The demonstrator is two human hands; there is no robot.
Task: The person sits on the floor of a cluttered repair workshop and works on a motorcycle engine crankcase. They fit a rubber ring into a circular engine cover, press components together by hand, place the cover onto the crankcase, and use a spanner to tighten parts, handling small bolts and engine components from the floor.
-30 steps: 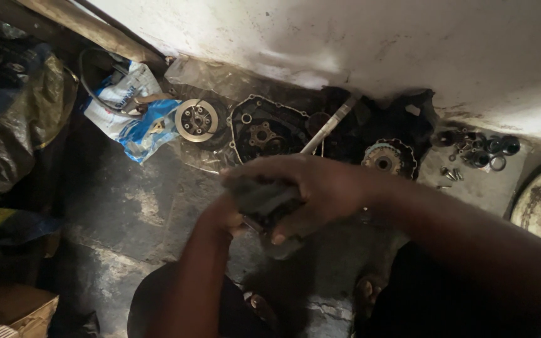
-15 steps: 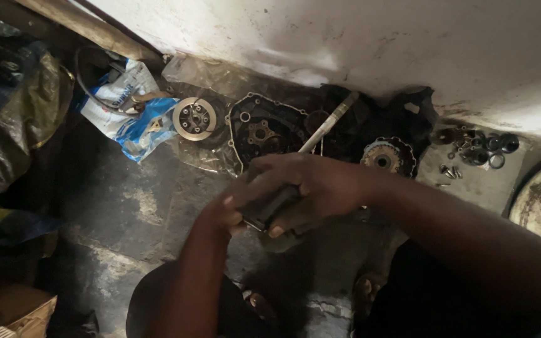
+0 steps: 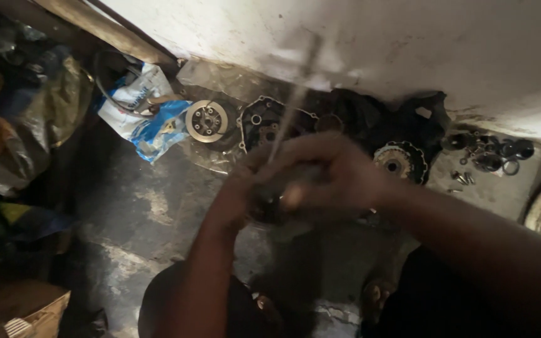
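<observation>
Near the middle of the frame, 2 hands are pressed close together over a small dark part (image 3: 270, 203). The part is mostly hidden and blurred, so its kind cannot be told. The right hand (image 3: 330, 172) is closed around the handle of a thin metal tool (image 3: 295, 100), maybe a screwdriver. The tool's shaft is pointed up toward the pale wall (image 3: 408, 44) at the top and is blurred. The left hand (image 3: 236, 197) is curled around the dark part from the left side.

For this step to go well, the dark part should be held very still by the left hand while the tool is worked by the right. The tool tip should be kept straight on its spot, so it is not slipped onto a finger.

On the floor behind the hands, a round clutch disc (image 3: 206, 121) is seen just beside a dark engine cover (image 3: 264, 122). A toothed gear wheel (image 3: 399, 161) is seen to the right. Small bolts and rings (image 3: 489, 156) are laid at the far right. A blue and white plastic bag (image 3: 142, 109) is seen at the upper left.
</observation>
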